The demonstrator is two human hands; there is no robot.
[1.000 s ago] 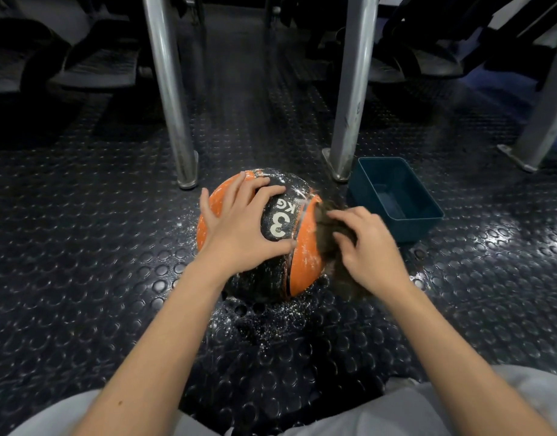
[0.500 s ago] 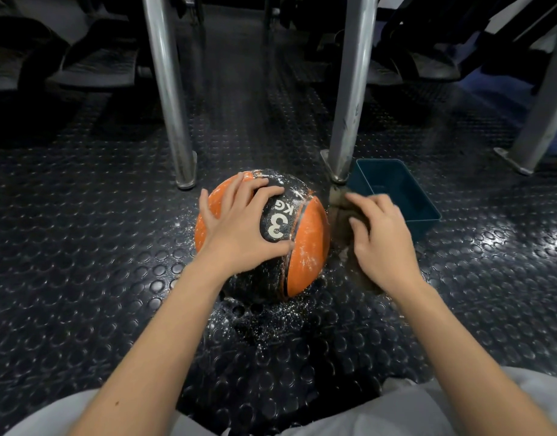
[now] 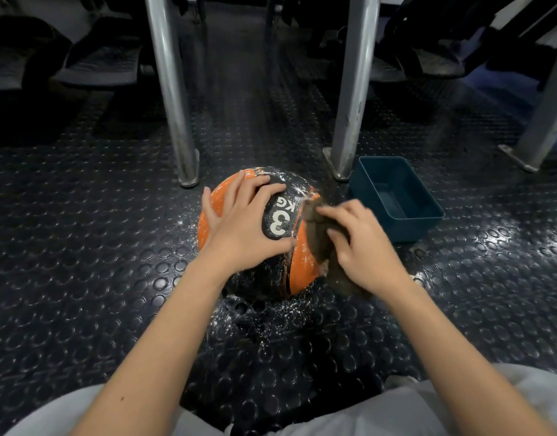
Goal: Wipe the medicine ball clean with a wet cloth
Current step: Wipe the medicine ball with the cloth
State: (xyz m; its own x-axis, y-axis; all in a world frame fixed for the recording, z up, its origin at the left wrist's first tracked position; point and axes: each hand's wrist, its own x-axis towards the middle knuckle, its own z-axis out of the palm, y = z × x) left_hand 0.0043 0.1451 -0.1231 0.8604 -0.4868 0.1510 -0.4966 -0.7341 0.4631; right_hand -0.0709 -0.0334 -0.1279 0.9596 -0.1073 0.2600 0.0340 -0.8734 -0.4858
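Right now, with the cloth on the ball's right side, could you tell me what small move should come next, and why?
Probably sweep the cloth up along the seam toward the top of the medicine ball. The right hand holds it against the orange panel, while white residue speckles the black band above. The left hand, spread on top, steadies the ball.

My one view comes from the head camera, wide-angle, looking forward and steeply down at the studded floor (image 3: pixel 82 278). The medicine ball (image 3: pixel 283 221) sits close, near centre frame. Both forearms (image 3: pixel 164 335) enter from the lower edge toward it, and metal posts (image 3: pixel 173 105) rise just beyond it.
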